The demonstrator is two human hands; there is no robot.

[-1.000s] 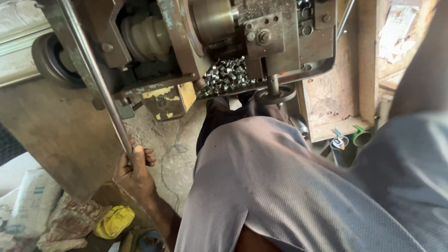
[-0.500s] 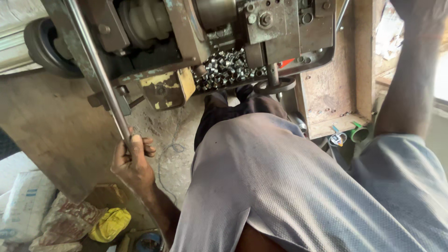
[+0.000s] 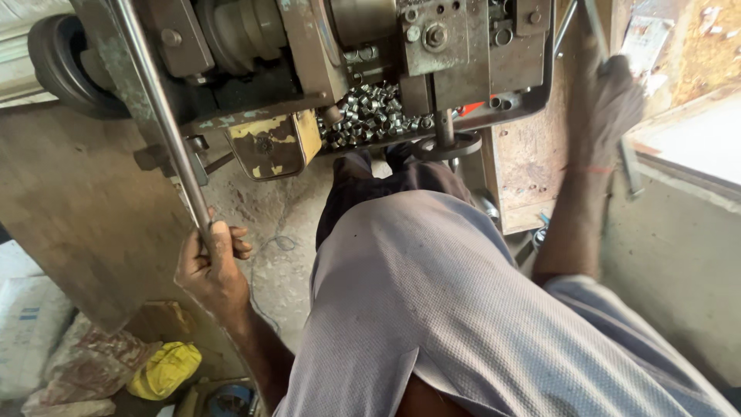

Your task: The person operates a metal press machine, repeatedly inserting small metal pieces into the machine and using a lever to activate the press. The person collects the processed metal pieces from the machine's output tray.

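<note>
My left hand (image 3: 210,266) is wrapped around the lower end of a long steel lever bar (image 3: 158,116) that runs up along the left side of a grimy metal machine (image 3: 432,46). My right hand (image 3: 610,108) is raised at the upper right and blurred; it closes on a thin metal rod (image 3: 627,166) beside the machine. A heap of small shiny metal parts (image 3: 370,116) lies on the machine's tray below its spindle. My grey shirt fills the lower middle of the view.
A yellow-painted plate (image 3: 270,147) hangs under the machine. A rusty metal sheet (image 3: 69,224) leans at the left. A yellow cloth (image 3: 164,369) and white sacks (image 3: 27,332) lie on the floor at lower left. A round handwheel (image 3: 448,145) sits under the tray.
My right arm has come up from out of view and taken hold of the thin rod at upper right. My left hand stays on the lever bar.
</note>
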